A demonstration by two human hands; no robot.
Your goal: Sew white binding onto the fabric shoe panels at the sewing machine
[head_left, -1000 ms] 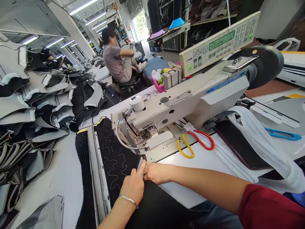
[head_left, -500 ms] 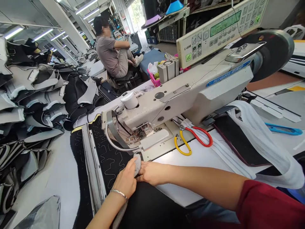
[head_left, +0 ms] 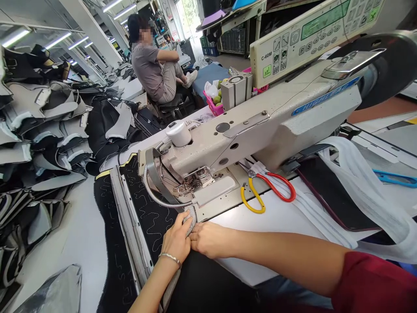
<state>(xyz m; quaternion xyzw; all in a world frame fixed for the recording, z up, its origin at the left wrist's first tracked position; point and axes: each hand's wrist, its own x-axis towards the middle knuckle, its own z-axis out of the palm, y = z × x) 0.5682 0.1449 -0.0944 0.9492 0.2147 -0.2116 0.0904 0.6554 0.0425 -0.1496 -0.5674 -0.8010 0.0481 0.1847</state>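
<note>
My left hand [head_left: 176, 240], with a silver bracelet on the wrist, pinches a narrow grey strip [head_left: 190, 220] against the edge of a black quilted panel [head_left: 150, 213] just in front of the sewing machine's [head_left: 247, 130] presser foot. My right hand [head_left: 208, 239] lies on the table beside it, fingers closed on the same strip where the two hands meet. The strip runs back under my left forearm. The black panel has wavy white stitching and a grey band along its left side.
Scissors with one red and one yellow handle [head_left: 267, 191] lie on the machine bed. White banding [head_left: 355, 182] and a blue tool [head_left: 395, 177] lie to the right. Stacks of grey and black cut pieces [head_left: 42, 130] fill the left. A seated person [head_left: 153, 69] is farther back.
Both hands have slid forward with the grey strip toward the presser foot. The view has shifted slightly closer to the machine.
</note>
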